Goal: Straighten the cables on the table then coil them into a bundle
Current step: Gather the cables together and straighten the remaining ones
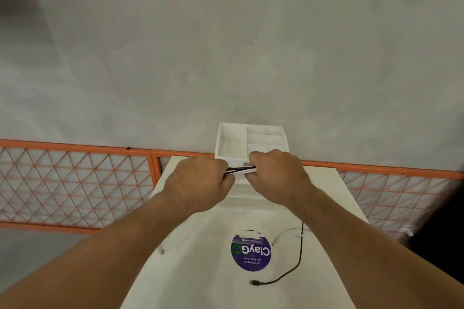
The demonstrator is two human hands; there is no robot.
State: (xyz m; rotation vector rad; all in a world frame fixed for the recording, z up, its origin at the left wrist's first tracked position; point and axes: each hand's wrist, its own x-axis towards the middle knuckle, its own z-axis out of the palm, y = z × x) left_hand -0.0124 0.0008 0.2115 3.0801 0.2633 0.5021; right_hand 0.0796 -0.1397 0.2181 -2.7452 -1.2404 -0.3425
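Observation:
Black and white cables point(240, 170) stretch as a short taut run between my two fists above the white table point(206, 271). My left hand point(198, 183) grips their left end, and my right hand point(278, 177) grips the right end. From under my right wrist a black cable point(300, 256) hangs down and trails across the table to a plug point(254, 283). A thin white cable point(286, 232) lies beside it, and its far end is hidden behind my right arm. A small white connector point(162, 250) shows by my left forearm.
A white compartment tray point(227, 139) stands at the table's far edge, just beyond my hands. A round purple sticker point(251, 253) is stuck on the tabletop. An orange lattice fence point(75, 178) runs left and right behind the table, with grey floor beyond.

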